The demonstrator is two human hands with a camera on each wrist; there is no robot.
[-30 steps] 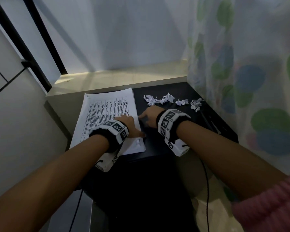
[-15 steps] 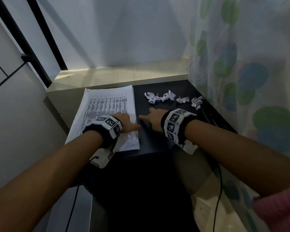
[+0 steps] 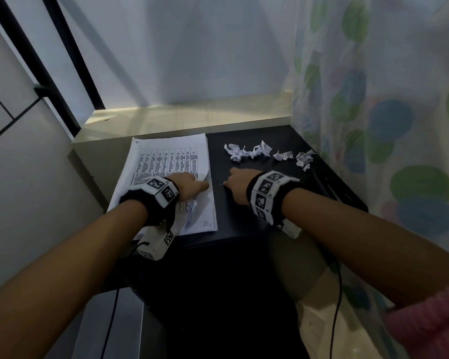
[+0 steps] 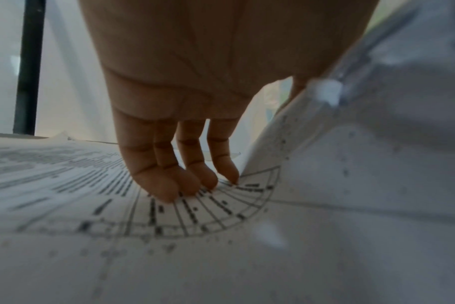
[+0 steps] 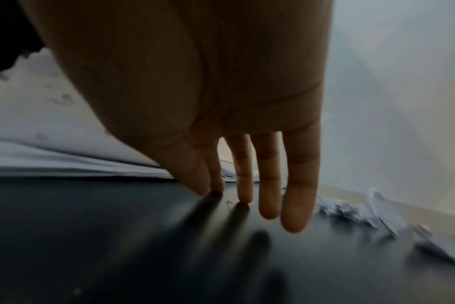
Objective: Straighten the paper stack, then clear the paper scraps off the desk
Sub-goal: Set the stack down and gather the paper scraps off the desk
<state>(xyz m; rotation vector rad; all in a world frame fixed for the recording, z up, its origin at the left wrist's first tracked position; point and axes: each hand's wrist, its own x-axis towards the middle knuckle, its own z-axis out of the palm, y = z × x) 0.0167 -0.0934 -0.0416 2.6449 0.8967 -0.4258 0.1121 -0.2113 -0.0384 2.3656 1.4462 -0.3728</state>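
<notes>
Change: since half a second ago, both of my hands sit slightly closer to each other at the stack's right edge, and the top sheet's right side now curls up beside my left hand.
Left hand: my left hand (image 3: pixel 189 183) lies on the white printed paper stack (image 3: pixel 166 161), fingers (image 4: pixel 166 185) straight and close together, tips pressing the ruled table printed on the top sheet; nothing is gripped.
Right hand: my right hand (image 3: pixel 240 182) rests on the black desk top (image 3: pixel 244 216), just beside the stack's right edge, fingers (image 5: pixel 296 205) extended; the index and middle tips touch the dark surface, the other two hang slightly above it. It holds nothing.
Paper stack: it lies flat on the left part of the desk, its left side hanging past the desk edge, sheets slightly fanned at the far corner.
Paper scraps: the crumpled white paper scraps (image 3: pixel 267 152) lie in a loose row across the far right of the desk, apart from both hands.
Surroundings: a sheer curtain with green and blue dots (image 3: pixel 386 125) hangs on the right; a pale ledge (image 3: pixel 182 117) runs behind the desk.
</notes>
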